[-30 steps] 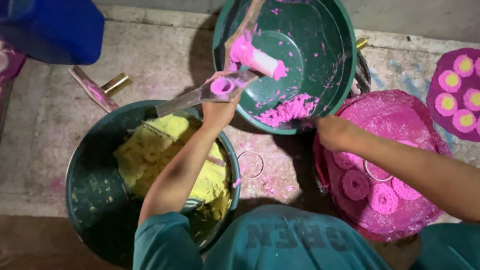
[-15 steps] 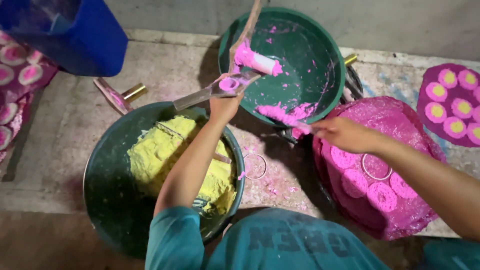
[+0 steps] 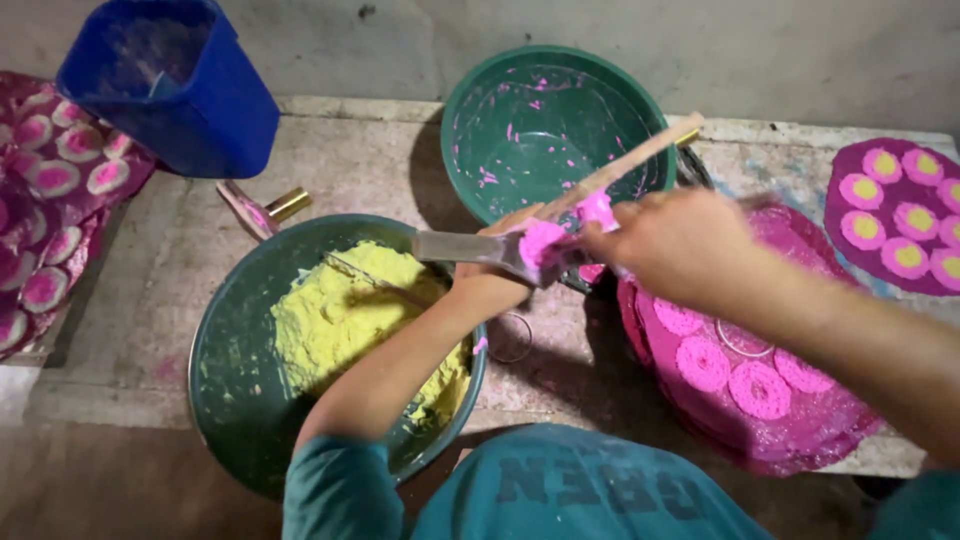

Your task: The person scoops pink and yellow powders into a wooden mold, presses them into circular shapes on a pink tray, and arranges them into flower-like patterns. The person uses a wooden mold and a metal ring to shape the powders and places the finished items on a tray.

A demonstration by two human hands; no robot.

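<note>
Knife [image 3: 470, 247] flat, blade pointing left over yellow-dough bowl [image 3: 230, 400], left hand [image 3: 490, 285] gripping its pink-smeared handle, right hand [image 3: 680, 245] closed on stick [image 3: 630, 160] slanting up-right.

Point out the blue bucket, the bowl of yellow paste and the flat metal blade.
blue bucket [image 3: 215, 115]: head view, on its outer side wall.
bowl of yellow paste [image 3: 225, 385]: head view, on the bare green inner wall.
flat metal blade [image 3: 455, 246]: head view, on the clean grey stretch.

knife [image 3: 470, 247]: shiny metal | stick [image 3: 640, 158]: wood | bowl [image 3: 480, 110]: glossy plastic
</note>
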